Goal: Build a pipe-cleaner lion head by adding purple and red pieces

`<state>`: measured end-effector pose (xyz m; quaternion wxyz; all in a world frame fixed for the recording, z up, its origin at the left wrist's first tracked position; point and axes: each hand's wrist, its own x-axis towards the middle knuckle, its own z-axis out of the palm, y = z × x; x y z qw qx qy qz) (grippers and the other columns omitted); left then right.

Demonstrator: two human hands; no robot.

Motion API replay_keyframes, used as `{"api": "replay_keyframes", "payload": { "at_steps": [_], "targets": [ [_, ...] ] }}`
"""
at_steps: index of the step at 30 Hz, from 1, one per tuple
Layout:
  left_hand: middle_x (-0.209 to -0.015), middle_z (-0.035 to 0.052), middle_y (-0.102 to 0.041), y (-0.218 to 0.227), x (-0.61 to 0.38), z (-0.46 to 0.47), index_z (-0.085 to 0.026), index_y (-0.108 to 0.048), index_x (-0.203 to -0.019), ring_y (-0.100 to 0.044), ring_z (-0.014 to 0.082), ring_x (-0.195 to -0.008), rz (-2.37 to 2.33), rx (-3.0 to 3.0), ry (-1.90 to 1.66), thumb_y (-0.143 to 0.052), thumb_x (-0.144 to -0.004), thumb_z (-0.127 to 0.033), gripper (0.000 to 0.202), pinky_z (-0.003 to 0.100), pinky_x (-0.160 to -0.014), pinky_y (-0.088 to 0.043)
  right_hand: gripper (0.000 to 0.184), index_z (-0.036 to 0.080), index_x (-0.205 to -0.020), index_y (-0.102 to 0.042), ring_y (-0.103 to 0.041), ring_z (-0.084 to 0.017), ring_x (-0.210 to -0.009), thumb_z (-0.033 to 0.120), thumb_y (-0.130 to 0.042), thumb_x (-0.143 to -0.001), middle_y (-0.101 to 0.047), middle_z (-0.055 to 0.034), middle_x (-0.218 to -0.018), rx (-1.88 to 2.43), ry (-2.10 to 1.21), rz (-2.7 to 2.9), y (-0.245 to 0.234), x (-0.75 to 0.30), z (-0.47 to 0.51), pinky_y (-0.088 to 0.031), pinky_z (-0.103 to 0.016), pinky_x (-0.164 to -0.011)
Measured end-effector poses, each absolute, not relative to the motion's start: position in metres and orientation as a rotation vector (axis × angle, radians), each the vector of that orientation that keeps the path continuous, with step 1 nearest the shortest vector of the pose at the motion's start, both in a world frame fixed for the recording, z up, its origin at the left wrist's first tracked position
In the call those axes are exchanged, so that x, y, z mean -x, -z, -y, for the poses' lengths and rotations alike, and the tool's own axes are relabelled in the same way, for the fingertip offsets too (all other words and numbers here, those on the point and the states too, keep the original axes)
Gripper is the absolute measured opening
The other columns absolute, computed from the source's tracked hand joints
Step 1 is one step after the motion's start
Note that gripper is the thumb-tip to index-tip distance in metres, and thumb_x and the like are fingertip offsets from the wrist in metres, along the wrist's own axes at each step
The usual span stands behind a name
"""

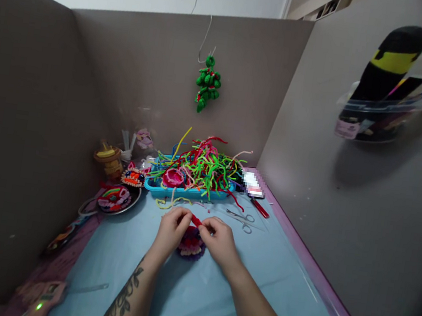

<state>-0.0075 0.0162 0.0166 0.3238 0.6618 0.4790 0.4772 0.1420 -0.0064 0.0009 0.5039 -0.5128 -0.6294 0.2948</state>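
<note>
Both of my hands meet over the light blue table cover (200, 292). My left hand (170, 230) and my right hand (219, 240) each pinch an end of a short red pipe cleaner (196, 221) held between them. Just beneath them lies a small round piece (190, 246) made of purple, pink and red fuzzy wire, partly hidden by my fingers. A blue tray (175, 189) heaped with pipe cleaners in many colours (202, 164) stands right behind my hands.
Small scissors (242, 219) and a red-handled tool (259, 208) lie right of the tray. A dark plate with colourful wire pieces (114, 199) and small figures (111, 159) sit at the left. A green wire ornament (207, 83) hangs on the back panel. Brown panels enclose the table.
</note>
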Motion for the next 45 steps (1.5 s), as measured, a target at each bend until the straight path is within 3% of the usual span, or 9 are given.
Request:
{"api": "replay_keyframes", "payload": {
  "at_steps": [9, 12, 16, 19, 26, 32, 40, 45],
  "targets": [
    [-0.048, -0.0081, -0.037, -0.016, 0.007, -0.016, -0.015, -0.055, -0.068, -0.025, 0.0052, -0.042, -0.938, -1.057, -1.053, -0.066, -0.071, -0.04, 0.027, 0.02, -0.043, -0.015, 0.017, 0.017, -0.068, -0.058, -0.045, -0.013, -0.059, 0.032, -0.059, -0.074, -0.051, 0.0022, -0.061, 1.09, -1.145, 1.317, -0.003, -0.15, 0.001, -0.035, -0.025, -0.057],
    [-0.048, -0.0073, -0.038, -0.015, 0.006, -0.017, -0.015, -0.054, -0.063, -0.028, 0.0055, -0.043, -0.943, -1.006, -1.053, -0.066, -0.069, -0.039, 0.027, 0.02, -0.043, -0.017, 0.017, 0.017, -0.067, -0.057, -0.044, -0.013, -0.058, 0.033, -0.058, -0.074, -0.05, 0.0025, -0.06, 1.079, -1.152, 1.312, -0.003, -0.149, 0.002, -0.035, -0.024, -0.056],
    [-0.061, -0.0009, -0.056, -0.012, 0.006, -0.019, -0.015, -0.062, -0.07, -0.047, 0.011, -0.055, -1.12, -1.21, -1.148, -0.064, -0.07, -0.035, 0.02, 0.021, -0.05, -0.032, 0.015, 0.018, -0.064, -0.056, -0.045, -0.014, -0.06, 0.028, -0.055, -0.076, -0.05, 0.0017, -0.061, 1.159, -0.986, 1.397, 0.0, -0.148, 0.002, -0.035, -0.024, -0.057],
    [-0.066, 0.0014, -0.061, -0.013, 0.009, -0.02, -0.015, -0.065, -0.071, -0.052, 0.0143, -0.062, -1.204, -1.428, -1.18, -0.064, -0.071, -0.034, 0.018, 0.023, -0.057, -0.037, 0.014, 0.018, -0.064, -0.056, -0.047, -0.015, -0.062, 0.024, -0.053, -0.077, -0.052, 0.0008, -0.062, 1.196, -0.896, 1.469, 0.002, -0.148, 0.001, -0.036, -0.024, -0.058],
    [-0.053, -0.0034, -0.049, -0.016, 0.013, -0.02, -0.016, -0.057, -0.061, -0.041, 0.0103, -0.05, -1.117, -1.371, -1.113, -0.064, -0.071, -0.038, 0.026, 0.022, -0.05, -0.029, 0.013, 0.018, -0.068, -0.061, -0.051, -0.018, -0.067, 0.025, -0.054, -0.077, -0.059, -0.0019, -0.068, 1.223, -0.826, 1.445, 0.002, -0.149, 0.0, -0.039, -0.027, -0.062],
    [-0.047, -0.0064, -0.037, -0.016, 0.014, -0.018, -0.015, -0.05, -0.06, -0.028, 0.0054, -0.043, -0.858, -1.069, -0.983, -0.068, -0.069, -0.038, 0.031, 0.02, -0.044, -0.017, 0.015, 0.018, -0.068, -0.059, -0.048, -0.015, -0.062, 0.032, -0.057, -0.075, -0.054, 0.0009, -0.063, 1.118, -1.064, 1.342, 0.003, -0.151, -0.002, -0.037, -0.026, -0.059],
    [-0.059, -0.0019, -0.052, -0.008, 0.004, -0.015, -0.016, -0.055, -0.075, -0.042, 0.0082, -0.048, -0.79, -0.96, -1.0, -0.065, -0.074, -0.04, 0.025, 0.019, -0.044, -0.027, 0.019, 0.017, -0.064, -0.054, -0.04, -0.012, -0.055, 0.033, -0.056, -0.075, -0.046, 0.0034, -0.057, 1.064, -1.185, 1.293, 0.0, -0.152, -0.002, -0.032, -0.024, -0.054],
    [-0.083, 0.0051, -0.068, -0.012, 0.006, -0.017, -0.018, -0.069, -0.084, -0.059, 0.0173, -0.075, -1.154, -1.441, -1.243, -0.066, -0.073, -0.028, 0.016, 0.026, -0.066, -0.044, 0.016, 0.018, -0.064, -0.055, -0.046, -0.014, -0.061, 0.028, -0.054, -0.077, -0.05, 0.0016, -0.061, 1.178, -0.952, 1.401, -0.001, -0.151, -0.001, -0.035, -0.025, -0.057]
  ]
}}
